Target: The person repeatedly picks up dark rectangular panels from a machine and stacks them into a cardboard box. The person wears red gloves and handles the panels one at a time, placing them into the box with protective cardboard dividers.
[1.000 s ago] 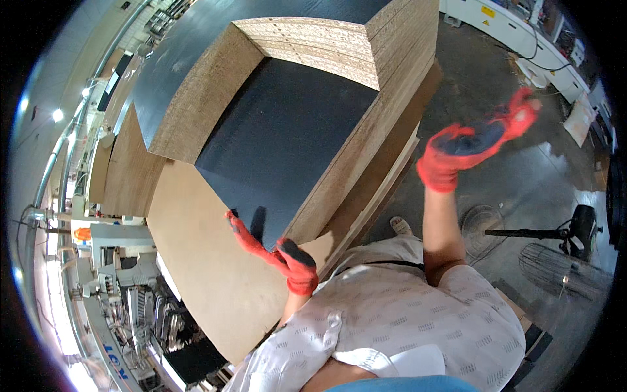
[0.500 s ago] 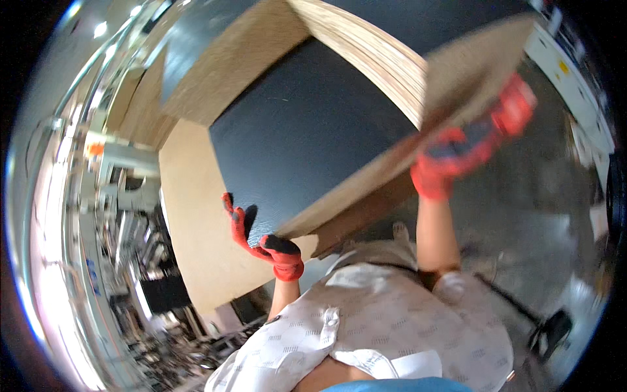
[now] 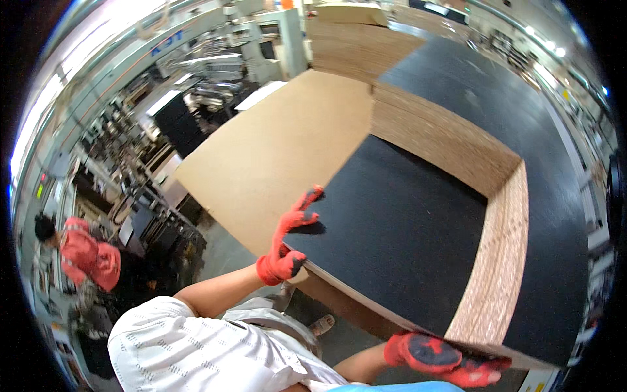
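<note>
A large black-faced board point(image 3: 405, 228) lies on top of a low stack, its raw chipboard edge facing me. My left hand point(image 3: 287, 242), in a red glove, rests at the board's near left corner with the fingers spread and pointing up. My right hand point(image 3: 444, 356), also in a red glove, is clamped over the board's near edge at the lower right. A tan board point(image 3: 274, 150) lies beside the black one on the left, under its corner.
Taller stacks of black-topped chipboard point(image 3: 496, 274) wall in the black board at the right and back. Another person in a red top point(image 3: 85, 251) stands at the far left among machines point(image 3: 196, 98). Grey floor point(image 3: 228, 255) lies between us.
The view has swung round, so the stacks now lie to the right. My right hand has come down from the raised board edge to the near edge. My left hand stays at the board's corner.
</note>
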